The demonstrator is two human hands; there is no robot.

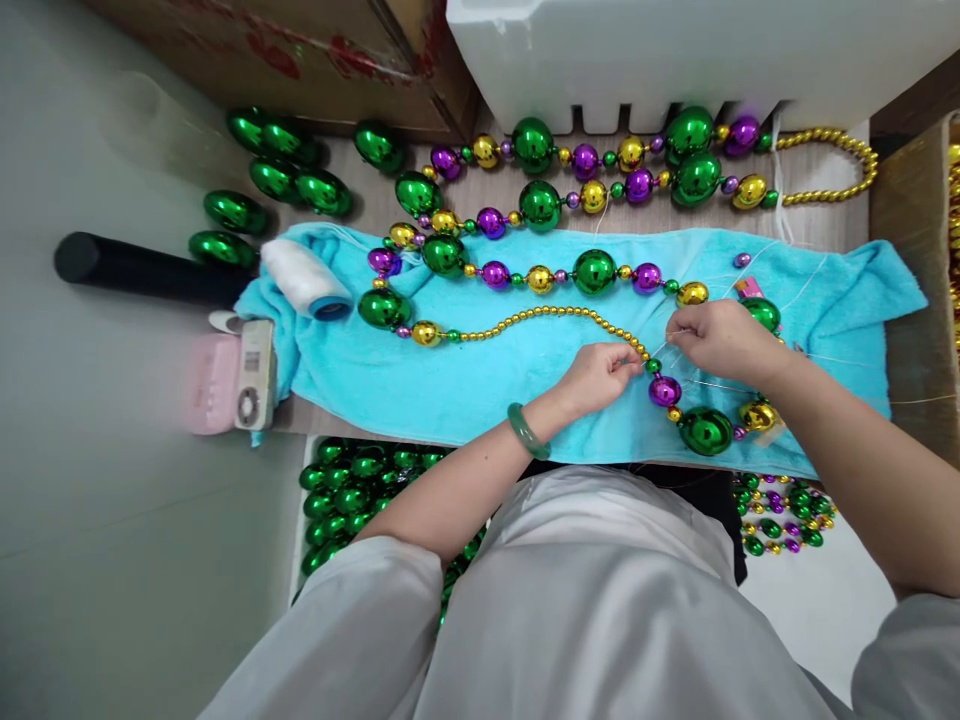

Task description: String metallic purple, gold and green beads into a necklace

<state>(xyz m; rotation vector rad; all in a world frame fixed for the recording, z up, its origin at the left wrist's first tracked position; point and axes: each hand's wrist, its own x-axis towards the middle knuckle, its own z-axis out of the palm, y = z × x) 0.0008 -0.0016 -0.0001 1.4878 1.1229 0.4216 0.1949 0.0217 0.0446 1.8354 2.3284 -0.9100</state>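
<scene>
A bead garland of green, purple and gold balls lies looped on a turquoise towel. At the end of its run of small gold beads, my left hand pinches the strand just beside a small green bead. My right hand is closed a little farther right, with thin white thread running between its fingertips and the beads. A needle-like thin line lies on the towel below that hand. A large green ball sits partly behind my right wrist.
A white thread spool lies at the towel's left, near a pink case and a small grey device. Loose green balls stand at the back left. A second garland lies behind, below a white bin. A cardboard box stands right.
</scene>
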